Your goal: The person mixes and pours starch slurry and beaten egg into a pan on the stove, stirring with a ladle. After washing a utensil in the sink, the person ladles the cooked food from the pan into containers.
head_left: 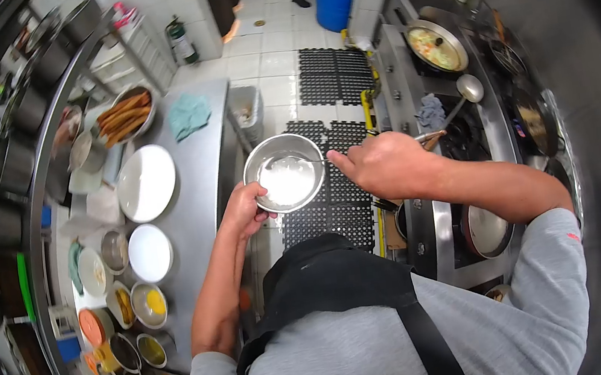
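Note:
My left hand (244, 208) grips the near-left rim of a round steel bowl (250, 165), thumb over the edge and fingers beneath. The bowl is held in the air between the counter and the stove. Something pale and shiny lies in its bottom; glare hides what it is. My right hand (387, 166) is closed around a thin metal utensil (314, 161), which reaches over the right rim into the bowl. Its working end is lost in the glare, so I cannot tell whether it is a spoon or a fork.
The left steel counter (199, 155) carries white plates (147, 183), small bowls, a green cloth (189, 115) and a pot of long brown fried pieces (126, 119). On the right, the stove holds a pan of food (434, 48), a ladle (470, 88) and another pan (490, 231). Black mats (335, 77) cover the floor.

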Motion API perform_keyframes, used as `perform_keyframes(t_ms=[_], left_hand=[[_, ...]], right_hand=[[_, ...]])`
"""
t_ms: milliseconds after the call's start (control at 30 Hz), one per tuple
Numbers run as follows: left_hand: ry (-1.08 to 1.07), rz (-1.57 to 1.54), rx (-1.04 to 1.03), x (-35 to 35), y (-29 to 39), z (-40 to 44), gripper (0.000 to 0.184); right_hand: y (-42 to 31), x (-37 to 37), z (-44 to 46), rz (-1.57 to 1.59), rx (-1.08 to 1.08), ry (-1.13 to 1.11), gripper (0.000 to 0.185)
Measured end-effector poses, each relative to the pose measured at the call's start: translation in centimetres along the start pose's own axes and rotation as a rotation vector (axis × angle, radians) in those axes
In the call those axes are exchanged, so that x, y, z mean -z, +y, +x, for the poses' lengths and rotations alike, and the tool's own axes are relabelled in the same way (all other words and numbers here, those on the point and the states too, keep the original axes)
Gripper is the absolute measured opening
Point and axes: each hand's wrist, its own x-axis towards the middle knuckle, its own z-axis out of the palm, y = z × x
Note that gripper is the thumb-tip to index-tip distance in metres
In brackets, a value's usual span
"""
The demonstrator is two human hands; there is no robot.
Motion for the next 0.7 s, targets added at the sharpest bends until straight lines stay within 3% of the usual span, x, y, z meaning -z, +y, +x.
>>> perform_keyframes(t_ms=[100,267,333,700], left_hand=[[0.014,-0.004,-0.065,-3.0,0.3,3.7,0.030],[-0.105,-0.091,-0.141,-8.6,1.4,8.5,0.032],[-0.141,-0.155,-0.171,-10.2,1.3,10.8,0.037],[-0.338,0.146,0.017,-14.7,4.3,20.2,0.040]], right_hand=[[1.0,-1.9,-1.2,0.030,-0.109,0.095,0.031],[1.6,-4.3,-1.6,0.042,-0.357,0.060,0.054],[2.0,-5.0,-1.4,0.049,-0.427,0.094,0.047],[3.1,-5.9,-2.1,0.077,-0.857,0.157,0.055]])
